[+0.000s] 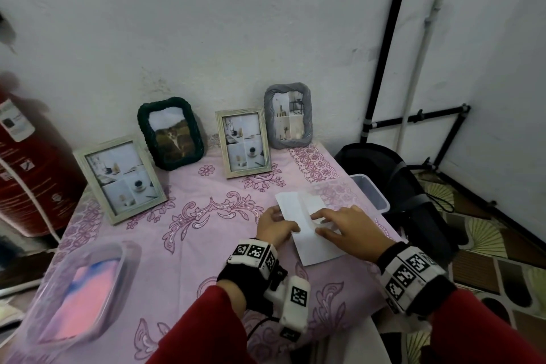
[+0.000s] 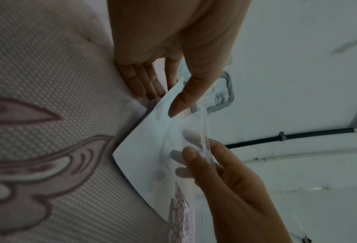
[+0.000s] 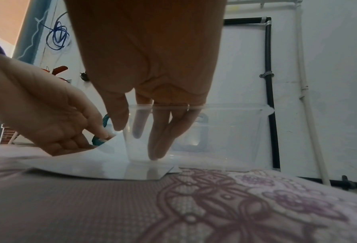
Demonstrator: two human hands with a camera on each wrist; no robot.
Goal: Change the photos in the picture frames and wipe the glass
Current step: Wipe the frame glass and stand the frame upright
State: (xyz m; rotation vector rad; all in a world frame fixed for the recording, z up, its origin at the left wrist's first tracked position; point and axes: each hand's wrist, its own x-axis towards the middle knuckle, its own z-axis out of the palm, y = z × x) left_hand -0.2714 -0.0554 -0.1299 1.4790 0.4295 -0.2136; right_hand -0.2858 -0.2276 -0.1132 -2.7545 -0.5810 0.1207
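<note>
While I free white photo paper from its clear sleeve | left grip pinches paper edge | right grip fingers straight, pressing sleeve | next: slide paper clear.

- A white, slightly stained wall rises behind the table, which wears a pink cloth with purple floral patterns.
- A black pipe and a white pipe run up the wall near the room's right corner.
- The floor off the table's right edge shows a fan pattern.
- A red cylinder stands off the table's left edge.
</note>
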